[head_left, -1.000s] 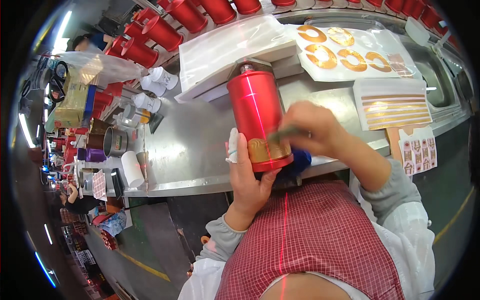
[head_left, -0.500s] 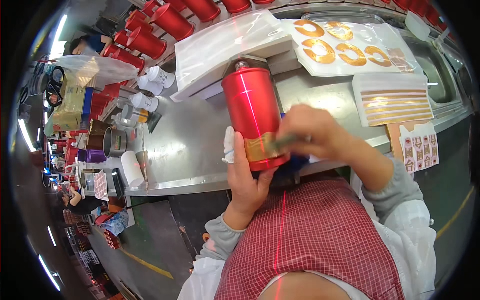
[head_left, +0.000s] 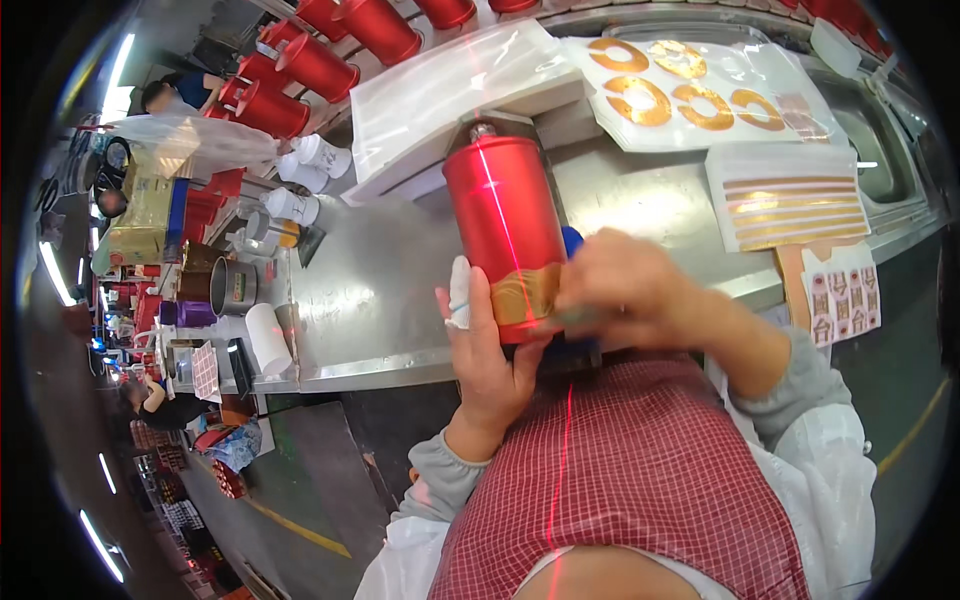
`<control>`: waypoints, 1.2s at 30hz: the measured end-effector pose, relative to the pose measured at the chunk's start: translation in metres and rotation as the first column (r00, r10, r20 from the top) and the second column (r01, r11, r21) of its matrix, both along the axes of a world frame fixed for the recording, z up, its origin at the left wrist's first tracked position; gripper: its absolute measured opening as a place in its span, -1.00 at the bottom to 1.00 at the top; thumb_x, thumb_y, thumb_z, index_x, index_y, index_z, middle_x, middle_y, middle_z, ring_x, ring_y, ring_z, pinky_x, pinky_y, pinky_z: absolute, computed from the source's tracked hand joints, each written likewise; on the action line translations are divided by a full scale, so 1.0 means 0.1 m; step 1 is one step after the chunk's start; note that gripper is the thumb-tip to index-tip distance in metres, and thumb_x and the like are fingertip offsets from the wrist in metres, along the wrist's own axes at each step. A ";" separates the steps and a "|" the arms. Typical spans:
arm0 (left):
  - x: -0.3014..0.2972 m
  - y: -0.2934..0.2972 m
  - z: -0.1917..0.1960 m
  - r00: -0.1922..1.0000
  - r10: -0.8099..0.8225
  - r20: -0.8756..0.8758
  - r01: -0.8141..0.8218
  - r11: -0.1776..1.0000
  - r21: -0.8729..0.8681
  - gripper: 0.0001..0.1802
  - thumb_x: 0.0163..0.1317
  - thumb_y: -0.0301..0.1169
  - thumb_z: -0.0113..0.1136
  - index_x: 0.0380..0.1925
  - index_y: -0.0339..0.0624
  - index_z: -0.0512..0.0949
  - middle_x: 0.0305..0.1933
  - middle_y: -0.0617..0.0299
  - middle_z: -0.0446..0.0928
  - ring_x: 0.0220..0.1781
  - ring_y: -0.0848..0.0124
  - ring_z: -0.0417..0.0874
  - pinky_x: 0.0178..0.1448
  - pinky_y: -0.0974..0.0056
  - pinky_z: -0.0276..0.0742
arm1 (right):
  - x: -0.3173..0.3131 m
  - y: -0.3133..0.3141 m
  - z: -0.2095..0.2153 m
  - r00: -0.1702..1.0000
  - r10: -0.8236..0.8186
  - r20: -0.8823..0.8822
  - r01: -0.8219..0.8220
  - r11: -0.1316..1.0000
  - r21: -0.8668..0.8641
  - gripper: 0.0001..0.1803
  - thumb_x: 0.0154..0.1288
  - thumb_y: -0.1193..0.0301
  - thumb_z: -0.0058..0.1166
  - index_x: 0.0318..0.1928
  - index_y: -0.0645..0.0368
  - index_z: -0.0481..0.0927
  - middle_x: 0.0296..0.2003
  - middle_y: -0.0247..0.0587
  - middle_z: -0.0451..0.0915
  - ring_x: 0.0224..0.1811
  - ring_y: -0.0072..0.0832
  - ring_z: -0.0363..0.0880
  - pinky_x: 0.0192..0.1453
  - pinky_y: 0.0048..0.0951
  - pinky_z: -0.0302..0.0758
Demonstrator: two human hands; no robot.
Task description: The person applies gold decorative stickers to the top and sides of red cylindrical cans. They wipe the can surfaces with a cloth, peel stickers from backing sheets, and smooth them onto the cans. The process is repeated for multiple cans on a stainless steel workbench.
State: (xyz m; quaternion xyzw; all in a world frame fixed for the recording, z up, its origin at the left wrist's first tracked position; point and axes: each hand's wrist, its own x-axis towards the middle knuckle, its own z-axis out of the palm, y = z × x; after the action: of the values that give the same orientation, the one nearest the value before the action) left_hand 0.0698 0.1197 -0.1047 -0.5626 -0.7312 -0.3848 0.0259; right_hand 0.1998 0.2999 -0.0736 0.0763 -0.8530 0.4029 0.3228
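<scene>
A glossy red cylinder [head_left: 505, 200] lies mounted on a holder in front of me, its near end toward my body. Around its near part runs a gold decal [head_left: 527, 292]. My left hand [head_left: 492, 345] supports the cylinder's near left side from below, fingers along it; one finger wears a white cover [head_left: 459, 290]. At the decal's right edge my right hand [head_left: 625, 285] is closed around a thin greenish tool, blurred by motion, whose tip is by the cylinder's near rim. The tool's exact kind cannot be made out. A red laser line runs down the cylinder.
White backing sheets with gold rings [head_left: 640, 100] and gold strips [head_left: 790, 200] lie on the steel table [head_left: 360, 290] at right. A white paper stack [head_left: 450, 100] stands behind the cylinder. Bottles [head_left: 320, 155] and a paper roll [head_left: 267, 338] are at left; red cylinders [head_left: 375, 30] hang behind.
My right hand has shifted slightly down, bringing the tool from the decal's face toward the near rim. The left hand stays nearly in place. Red cylinders in the background have moved to the right.
</scene>
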 end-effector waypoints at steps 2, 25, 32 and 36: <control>0.00 -0.01 0.03 0.999 -0.018 -0.034 0.020 0.999 0.032 -0.09 0.36 0.07 0.01 0.34 -0.60 0.10 0.35 -0.40 0.22 0.43 -0.22 0.23 0.50 -0.21 -0.06 | -0.18 0.22 -0.07 0.978 -0.204 -0.036 0.201 0.977 -0.069 -0.82 0.02 0.46 0.27 -0.32 0.11 0.59 -0.40 -0.23 0.55 -0.30 -0.22 0.52 -0.18 -0.27 0.41; 0.01 0.00 -0.09 0.990 0.003 0.142 -0.012 0.998 0.065 -0.09 0.34 0.01 0.13 0.39 -0.50 0.05 0.38 -0.22 0.27 0.37 0.02 0.37 0.39 0.15 0.25 | -0.15 0.18 -0.04 0.978 -0.204 -0.048 0.201 0.977 -0.065 -0.84 0.08 0.44 0.27 -0.31 0.12 0.57 -0.40 -0.26 0.53 -0.32 -0.24 0.51 -0.25 -0.24 0.40; 0.09 0.01 0.01 0.981 -0.018 0.191 0.005 0.998 0.068 -0.10 0.30 -0.08 0.21 0.35 -0.57 0.07 0.37 -0.44 0.18 0.43 -0.25 0.22 0.47 -0.04 0.12 | -0.07 0.12 -0.07 0.992 -0.124 -0.022 0.125 0.992 0.018 -0.80 0.05 0.41 0.30 -0.35 0.12 0.52 -0.40 -0.20 0.50 -0.32 -0.19 0.49 -0.21 -0.24 0.40; -0.02 -0.05 -0.05 0.985 -0.010 0.170 0.006 1.000 0.024 -0.10 0.31 -0.09 0.20 0.36 -0.57 0.06 0.38 -0.40 0.18 0.43 -0.21 0.23 0.45 -0.01 0.15 | 0.01 -0.01 -0.06 0.996 -0.062 -0.058 0.060 0.998 -0.027 -0.78 0.03 0.41 0.32 -0.30 0.12 0.57 -0.38 -0.25 0.53 -0.30 -0.20 0.50 -0.17 -0.25 0.42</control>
State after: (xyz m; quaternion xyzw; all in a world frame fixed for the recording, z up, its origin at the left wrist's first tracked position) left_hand 0.0677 0.1145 -0.1096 -0.5304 -0.7240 -0.4398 -0.0315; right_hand 0.2004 0.2989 -0.0799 0.0581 -0.8399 0.4012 0.3608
